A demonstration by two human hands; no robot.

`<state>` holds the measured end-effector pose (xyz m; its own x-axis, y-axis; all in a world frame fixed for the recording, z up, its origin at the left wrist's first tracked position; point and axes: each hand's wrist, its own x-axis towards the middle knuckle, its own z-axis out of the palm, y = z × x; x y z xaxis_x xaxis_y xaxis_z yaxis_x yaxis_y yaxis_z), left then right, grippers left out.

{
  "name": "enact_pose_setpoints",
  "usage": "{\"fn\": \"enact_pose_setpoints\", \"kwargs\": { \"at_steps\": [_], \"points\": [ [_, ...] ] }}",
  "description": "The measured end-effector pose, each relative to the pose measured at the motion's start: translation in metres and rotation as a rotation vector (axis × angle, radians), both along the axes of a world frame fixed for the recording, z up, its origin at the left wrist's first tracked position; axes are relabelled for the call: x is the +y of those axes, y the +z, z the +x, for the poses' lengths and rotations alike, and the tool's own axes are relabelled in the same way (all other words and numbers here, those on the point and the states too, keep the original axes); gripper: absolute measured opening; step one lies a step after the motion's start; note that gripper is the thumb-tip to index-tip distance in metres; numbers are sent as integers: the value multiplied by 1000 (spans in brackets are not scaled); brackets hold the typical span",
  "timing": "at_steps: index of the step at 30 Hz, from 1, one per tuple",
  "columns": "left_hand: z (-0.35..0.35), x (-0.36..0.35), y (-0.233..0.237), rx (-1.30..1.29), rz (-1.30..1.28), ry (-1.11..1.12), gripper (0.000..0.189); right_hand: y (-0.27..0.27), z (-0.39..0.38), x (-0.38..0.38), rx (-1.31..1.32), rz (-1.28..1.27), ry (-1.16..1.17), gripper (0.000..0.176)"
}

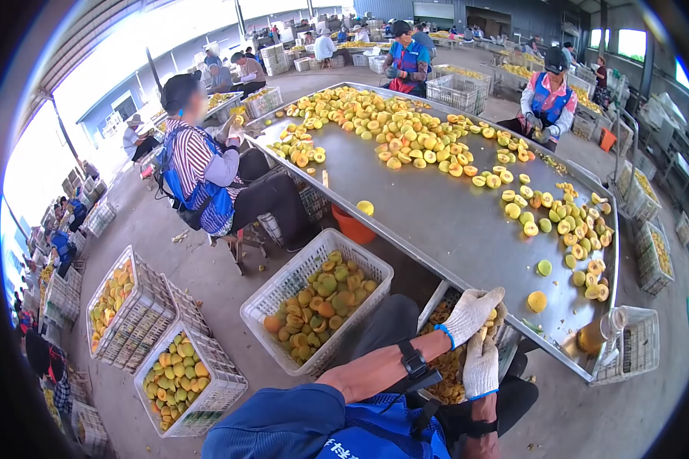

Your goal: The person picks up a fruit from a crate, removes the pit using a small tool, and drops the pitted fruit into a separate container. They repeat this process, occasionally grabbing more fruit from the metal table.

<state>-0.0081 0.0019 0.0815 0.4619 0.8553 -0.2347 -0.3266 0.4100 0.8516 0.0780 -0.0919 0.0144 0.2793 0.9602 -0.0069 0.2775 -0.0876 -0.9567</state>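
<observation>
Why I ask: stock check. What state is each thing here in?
Left hand: gloved, curled, touching the other.
Right hand: gloved, grip hidden.
Near crate: about half full of fruit.
Floor crate: nearly full.
Table: strewn with whole and halved fruit.

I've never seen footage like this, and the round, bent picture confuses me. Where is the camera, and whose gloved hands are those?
No machine here: a person wears one camera on the head, looking forward and down; its wide lens bends the edges. The white-gloved left hand and right hand at the bottom are that person's own, touching each other above a crate of fruit pieces. Whether they grip anything cannot be told. Ahead lies a long metal table strewn with yellow fruit halves, a bottle at its near corner. White baskets of whole fruit stand on the floor to the left. Other people, one in a striped shirt, sit around the table.
</observation>
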Motion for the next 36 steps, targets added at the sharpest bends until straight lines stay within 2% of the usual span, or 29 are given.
{"fn": "enact_pose_setpoints", "kwargs": {
  "at_steps": [1, 3, 4, 6, 10, 12, 14, 16, 18, 19, 21, 27, 32, 36],
  "points": [
    [1, 1, 0, 7, 17, -2, 49, 8, 1, -1, -2, 0, 0, 26],
    [2, 2, -5, 18, 32, -2, 49, 27, 5, -9, 567, -286, 63, 27],
    [2, 4, -8, 17, 72, -43, 49, 27, 8, -10, 568, -286, 67, 27],
    [2, 5, -10, 17, 112, -83, 49, 25, 17, -14, 845, -327, 236, 31],
    [-3, 3, -10, -52, 254, -168, 51, 26, 19, -18, 778, -293, 247, 33],
    [-4, 3, -10, -78, 333, -198, 52, 24, 25, -20, 916, -292, 379, 32],
    [-4, 2, -9, -59, 407, -255, 53, 25, 25, -23, 901, -289, 362, 32],
    [-1, 1, -10, -94, 349, -229, 54, 28, 21, -24, 881, -284, 349, 32],
    [3, -1, -14, -129, 292, -206, 56, 30, 10, -23, 458, -261, 52, 32],
    [5, -2, -17, -169, 250, -207, 56, 31, 14, -24, 459, -259, 52, 32],
    [6, -1, -18, -210, 211, -204, 57, 40, 27, -24, 758, -354, 280, 33],
    [4, -9, -14, -160, 237, -241, 58, 44, 28, -34, 835, -292, 342, 34],
    [7, -14, -20, -225, -77, -160, 58, 31, 34, -30, 935, -360, 391, 35],
    [1, -14, -21, -229, -119, -199, 58, 22, 35, -30, 960, -323, 427, 36]
  ]
}}
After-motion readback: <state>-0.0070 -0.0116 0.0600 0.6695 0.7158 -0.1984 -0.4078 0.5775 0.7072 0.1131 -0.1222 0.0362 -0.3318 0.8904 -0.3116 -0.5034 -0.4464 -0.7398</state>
